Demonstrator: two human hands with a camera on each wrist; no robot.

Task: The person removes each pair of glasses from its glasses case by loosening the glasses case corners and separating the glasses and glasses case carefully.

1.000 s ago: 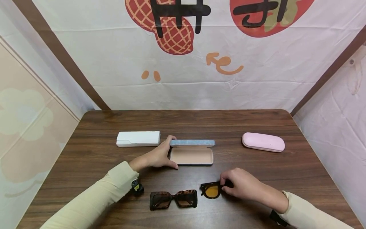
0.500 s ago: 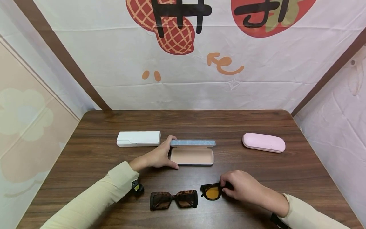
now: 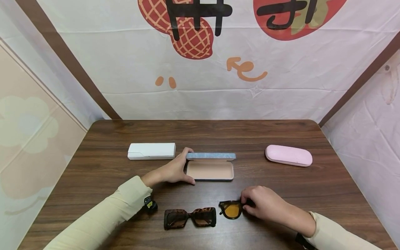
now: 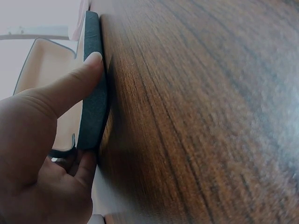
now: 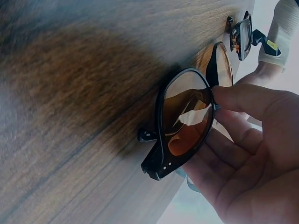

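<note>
A light blue glasses case point(image 3: 210, 170) lies with its lid up and its beige lining showing, nothing inside. My left hand point(image 3: 172, 171) holds it at its left end, thumb along the front side and fingers round to the lid. In the left wrist view the thumb presses the case's dark outer wall point(image 4: 94, 112). My right hand point(image 3: 265, 203) pinches black-framed sunglasses point(image 3: 232, 210) with orange lenses at the bridge, low over the table; the hand hides one lens in the head view. Tortoiseshell rectangular sunglasses point(image 3: 190, 218) lie just left of them.
A white glasses case point(image 3: 151, 151) stands closed behind the left hand. Toward the right lies a closed pink glasses case point(image 3: 289, 155). The brown wooden table point(image 3: 200, 130) ends at a printed white cloth point(image 3: 206, 104) behind it.
The right hand and the black sunglasses have shifted very slightly toward the person since the first frame. The left hand and the blue case stay put.
</note>
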